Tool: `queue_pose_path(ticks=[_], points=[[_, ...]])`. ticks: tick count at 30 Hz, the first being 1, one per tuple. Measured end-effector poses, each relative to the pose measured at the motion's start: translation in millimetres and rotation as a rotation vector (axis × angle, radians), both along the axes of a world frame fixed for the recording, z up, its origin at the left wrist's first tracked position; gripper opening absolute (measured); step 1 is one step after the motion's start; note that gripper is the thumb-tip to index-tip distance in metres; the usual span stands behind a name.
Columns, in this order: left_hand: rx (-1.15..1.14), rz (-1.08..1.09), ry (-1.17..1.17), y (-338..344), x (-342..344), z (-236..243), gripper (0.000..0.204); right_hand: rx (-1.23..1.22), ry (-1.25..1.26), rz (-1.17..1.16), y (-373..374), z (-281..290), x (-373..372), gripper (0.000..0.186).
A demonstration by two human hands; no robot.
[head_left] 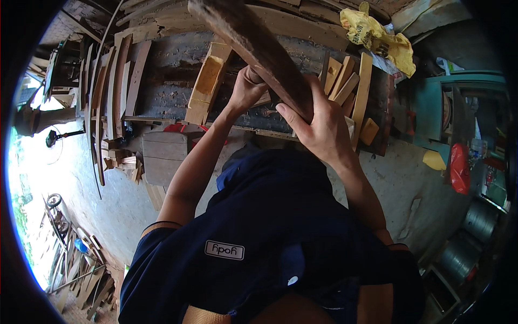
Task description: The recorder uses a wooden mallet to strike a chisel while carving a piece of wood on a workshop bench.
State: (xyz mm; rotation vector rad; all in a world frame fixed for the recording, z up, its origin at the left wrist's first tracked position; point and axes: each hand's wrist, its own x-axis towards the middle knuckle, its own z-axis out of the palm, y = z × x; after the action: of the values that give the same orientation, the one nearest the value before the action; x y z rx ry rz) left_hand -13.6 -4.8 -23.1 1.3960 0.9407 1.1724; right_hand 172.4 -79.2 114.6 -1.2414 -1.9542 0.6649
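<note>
Two bare hands are seen gripping one long dark wooden plank (259, 51), which runs diagonally from the top centre of the frame down toward the middle. The right hand (318, 127), just right of centre, is laid over the lower end of the plank, its fingers pressed together and curled around the far edge while the thumb is stretched along the near face. The left hand (247, 89), slightly higher and to the left, is closed on the underside of the same plank, its fingers wrapped tight and mostly hidden behind the wood.

Behind the plank, across the upper middle of the frame, a dark workbench (172, 81) is covered with offcuts. A pale yellowish block (205, 89) is leaned on it left of the hands, and several short light slats (350, 86) are stacked upright to the right. Long curved boards (116, 81) are propped at the upper left. A crumpled yellow bag (377, 38) is lying at the upper right, above a green cabinet (437, 108); a red bag (459, 167) is hung at the right edge. A dark blue shirt (270, 232) fills the lower centre, and scrap timber (81, 270) is piled on the ground at the lower left.
</note>
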Motion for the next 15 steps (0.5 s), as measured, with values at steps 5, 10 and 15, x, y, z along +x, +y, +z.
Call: queue_pose_path(ticks=[5,10,15], points=[[-0.061,-0.087,-0.083,0,-6,6,0.023,-0.216,-0.249,-0.074,9,-21,9,0.051],[-0.170,0.112,-0.172,16,-25,10,0.017,-0.243,-0.143,-0.156,4,-35,25,0.054],[-0.166,0.109,-0.067,16,-23,28,0.017,-0.257,-0.054,-0.181,-5,-45,37,0.055]])
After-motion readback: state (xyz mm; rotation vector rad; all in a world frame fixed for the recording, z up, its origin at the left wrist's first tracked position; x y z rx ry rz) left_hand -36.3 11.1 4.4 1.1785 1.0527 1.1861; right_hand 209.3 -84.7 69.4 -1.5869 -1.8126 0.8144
